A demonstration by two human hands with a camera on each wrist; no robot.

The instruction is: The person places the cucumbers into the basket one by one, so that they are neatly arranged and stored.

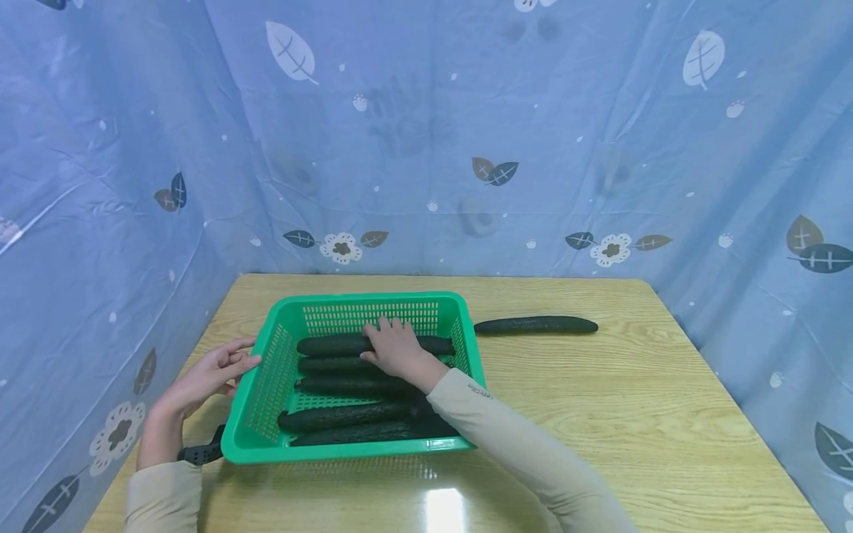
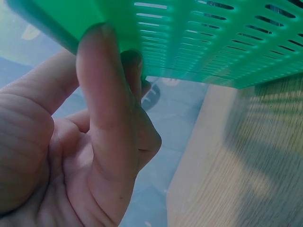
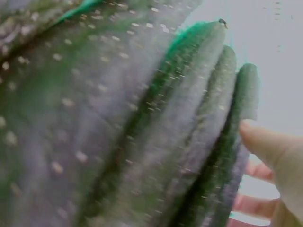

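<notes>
A green plastic basket (image 1: 353,449) with slotted walls holds several dark green cucumbers (image 1: 353,414) lying lengthwise. At its left rim my left hand (image 1: 209,374) grips the edge. The left wrist view shows those fingers against the basket's wall (image 2: 208,47), with tabletop visible below it. My right hand (image 1: 400,348) reaches inside and holds the farthest cucumber (image 1: 333,345), fingers over its far side and thumb on the near side. In the right wrist view the held cucumber (image 3: 248,90) lies beside others that are blurred close up. My right forearm hides the basket's near right corner.
A single cucumber (image 1: 536,325) lies on the wooden table (image 1: 633,400) just right of the basket. Blue patterned curtains (image 1: 426,148) hang behind the table and along both sides. A black strap (image 1: 200,453) is at my left wrist.
</notes>
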